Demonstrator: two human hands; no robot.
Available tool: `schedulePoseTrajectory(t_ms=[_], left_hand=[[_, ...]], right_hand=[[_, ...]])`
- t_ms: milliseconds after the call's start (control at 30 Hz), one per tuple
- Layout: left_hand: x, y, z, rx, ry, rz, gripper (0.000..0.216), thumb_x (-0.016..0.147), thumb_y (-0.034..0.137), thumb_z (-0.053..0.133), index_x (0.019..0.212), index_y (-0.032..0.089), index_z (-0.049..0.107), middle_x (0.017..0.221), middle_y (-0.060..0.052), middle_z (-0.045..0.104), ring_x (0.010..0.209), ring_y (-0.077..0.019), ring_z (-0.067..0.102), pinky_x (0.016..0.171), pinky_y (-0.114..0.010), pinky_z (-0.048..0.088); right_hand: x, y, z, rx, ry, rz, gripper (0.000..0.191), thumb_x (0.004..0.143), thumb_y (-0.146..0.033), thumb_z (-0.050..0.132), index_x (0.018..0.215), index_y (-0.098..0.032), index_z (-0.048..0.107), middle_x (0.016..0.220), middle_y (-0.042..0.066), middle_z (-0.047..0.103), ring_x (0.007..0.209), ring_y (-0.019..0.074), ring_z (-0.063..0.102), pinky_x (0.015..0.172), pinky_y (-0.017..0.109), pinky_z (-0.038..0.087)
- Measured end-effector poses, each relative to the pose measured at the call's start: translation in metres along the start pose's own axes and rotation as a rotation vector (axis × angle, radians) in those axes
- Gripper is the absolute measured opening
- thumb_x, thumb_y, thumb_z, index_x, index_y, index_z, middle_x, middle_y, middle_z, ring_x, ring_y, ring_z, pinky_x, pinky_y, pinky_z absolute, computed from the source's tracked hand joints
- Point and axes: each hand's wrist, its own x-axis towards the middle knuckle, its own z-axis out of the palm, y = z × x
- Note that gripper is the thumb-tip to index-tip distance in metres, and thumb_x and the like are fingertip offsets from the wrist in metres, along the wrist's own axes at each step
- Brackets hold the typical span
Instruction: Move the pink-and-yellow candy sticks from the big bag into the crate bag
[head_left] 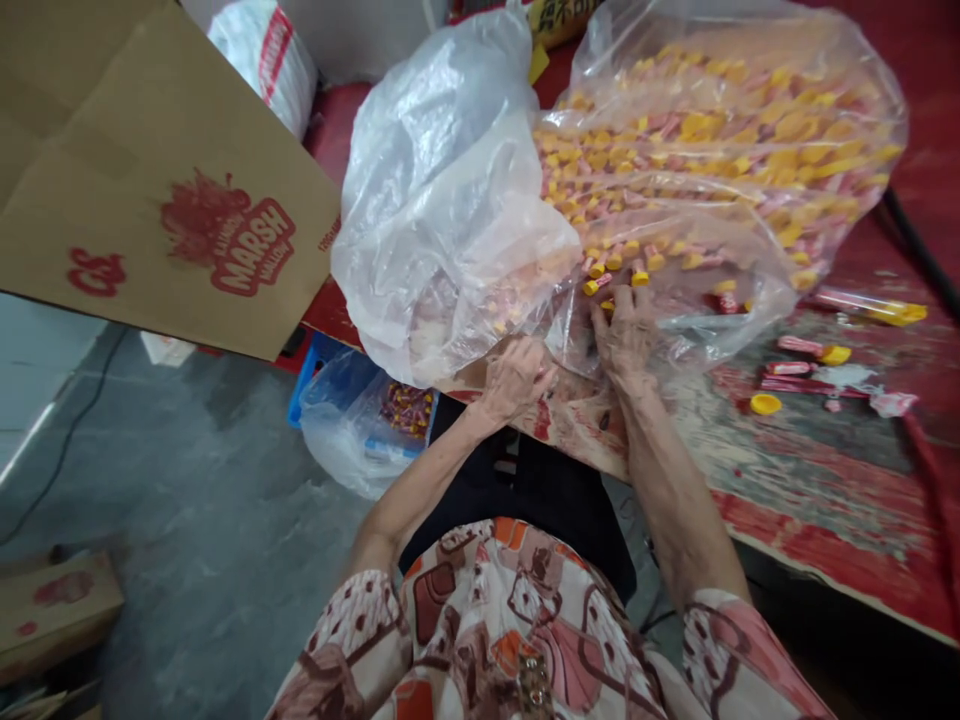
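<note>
My right hand (pixel 628 335) reaches into the mouth of a clear plastic bag (pixel 757 200) full of small pink tubes with yellow caps. Its fingers are apart and stretched forward, with the tips at a few yellow-capped tubes (pixel 600 283). My left hand (pixel 517 380) is closed at the table's front edge, below a whitish plastic bag (pixel 442 200). Its fingers are curled inward, and what they hold, if anything, is hidden. Some tubes show faintly through the whitish bag's lower part.
A printed cardboard box (pixel 172 200) stands left. Below the edge, a blue crate (pixel 304 385) holds a plastic-lined heap of tubes. On the worn red table (pixel 810 500) lie a long clear tube (pixel 870 305), loose pink pieces (pixel 787 370) and a yellow cap (pixel 766 404).
</note>
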Motion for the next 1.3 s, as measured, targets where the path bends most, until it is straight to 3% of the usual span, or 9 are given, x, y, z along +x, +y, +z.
schedulePoseTrajectory(t_ms=[133,233,500,733,900,1000,1100,1200,1300], left_hand=[[-0.007,-0.009,-0.002,-0.053,-0.045,0.028,0.018,0.105,0.020,0.075,0.094,0.025,0.062,0.104,-0.006,0.072,0.100,-0.0249,0.072,0.090,-0.036,0.059],[-0.011,-0.010,-0.009,-0.107,0.060,-0.018,0.010,0.106,0.018,0.069,0.099,0.025,0.066,0.108,-0.007,0.073,0.099,-0.0239,0.072,0.091,-0.037,0.061],[-0.022,-0.026,-0.012,-0.296,0.022,-0.131,0.031,0.084,0.004,0.066,0.105,0.026,0.073,0.104,-0.003,0.078,0.097,-0.0221,0.075,0.092,-0.034,0.063],[0.006,-0.081,-0.063,-0.357,0.349,-0.479,0.026,0.091,0.011,0.066,0.110,0.025,0.075,0.078,0.003,0.067,0.073,-0.0208,0.068,0.076,-0.033,0.057],[0.016,-0.099,-0.064,-0.277,0.456,-0.589,0.022,0.086,0.007,0.069,0.096,0.026,0.066,0.080,0.000,0.071,0.078,-0.0231,0.072,0.078,-0.035,0.057],[-0.004,-0.091,-0.042,-0.246,0.552,-0.452,0.016,0.095,0.015,0.068,0.105,0.028,0.069,0.088,-0.002,0.074,0.080,-0.0224,0.072,0.080,-0.035,0.061],[-0.030,-0.073,-0.010,-0.180,0.633,-0.140,0.016,0.103,0.022,0.064,0.116,0.026,0.073,0.094,-0.004,0.075,0.080,-0.0210,0.072,0.080,-0.033,0.063],[-0.042,-0.053,0.020,-0.106,0.531,0.157,0.022,0.103,0.016,0.060,0.118,0.023,0.074,0.095,-0.004,0.075,0.082,-0.0205,0.073,0.082,-0.032,0.064],[-0.042,-0.041,0.035,-0.095,0.443,0.242,0.022,0.103,0.012,0.058,0.114,0.023,0.073,0.091,-0.004,0.074,0.081,-0.0211,0.071,0.084,-0.034,0.064]], right_hand=[[-0.001,-0.003,-0.001,0.013,0.073,-0.022,0.015,0.115,-0.033,0.054,0.118,-0.026,0.066,0.131,0.020,0.074,0.120,0.0373,0.069,0.101,0.056,0.059],[-0.003,-0.004,-0.001,0.038,0.108,-0.035,0.019,0.114,-0.034,0.052,0.119,-0.029,0.069,0.121,0.018,0.077,0.110,0.0368,0.070,0.097,0.058,0.061],[-0.016,-0.007,-0.013,0.037,-0.029,-0.103,0.020,0.111,-0.034,0.052,0.112,-0.029,0.071,0.115,0.016,0.076,0.106,0.0373,0.072,0.095,0.060,0.063],[-0.020,-0.032,-0.012,0.072,0.093,-0.213,0.031,0.116,-0.045,0.051,0.113,-0.026,0.075,0.105,0.013,0.079,0.089,0.0305,0.074,0.074,0.041,0.059],[-0.029,-0.039,-0.002,0.057,0.008,-0.290,0.026,0.112,-0.033,0.051,0.113,-0.026,0.076,0.104,0.013,0.080,0.083,0.0293,0.075,0.066,0.037,0.055],[-0.033,-0.036,0.003,0.045,-0.035,-0.299,0.025,0.108,-0.026,0.052,0.116,-0.026,0.076,0.106,0.012,0.080,0.082,0.0290,0.075,0.067,0.037,0.056],[-0.034,-0.033,0.006,0.042,-0.026,-0.274,0.026,0.109,-0.028,0.052,0.120,-0.024,0.076,0.106,0.011,0.079,0.082,0.0261,0.074,0.068,0.034,0.056],[-0.036,-0.033,0.007,0.032,-0.003,-0.244,0.028,0.111,-0.030,0.052,0.122,-0.023,0.077,0.109,0.011,0.078,0.082,0.0243,0.074,0.067,0.032,0.055],[-0.036,-0.034,0.008,0.042,0.034,-0.240,0.029,0.113,-0.032,0.052,0.122,-0.023,0.078,0.108,0.011,0.077,0.081,0.0243,0.074,0.067,0.033,0.054]])
